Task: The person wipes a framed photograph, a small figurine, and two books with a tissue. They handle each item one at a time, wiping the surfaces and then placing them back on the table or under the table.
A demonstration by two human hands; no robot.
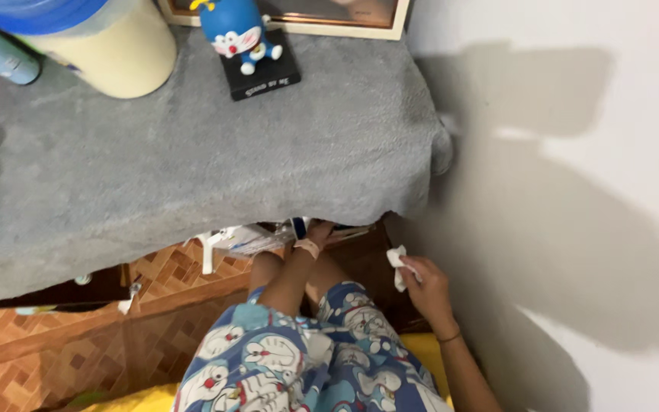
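Where a grey cloth (192, 160) drapes the table (55, 336), a cream tub (108, 46) and blue figurine (236, 30) stand on top. The left hand (316, 233) reaches beneath the cloth's edge; its grip cannot be determined. The right hand (425, 282), near the wall (573, 229), is closed around a crumpled white tissue (397, 263).

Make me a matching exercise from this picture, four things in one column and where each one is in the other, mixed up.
Things:
1. figurine
2. tissue
3. left hand
4. jar

Places:
A. in the right hand, near the wall
B. reaching under the edge of the grey cloth
C. on a black base, on top of the cloth
D. top left of the cloth, with a blue lid

Pairs: 1-C, 2-A, 3-B, 4-D
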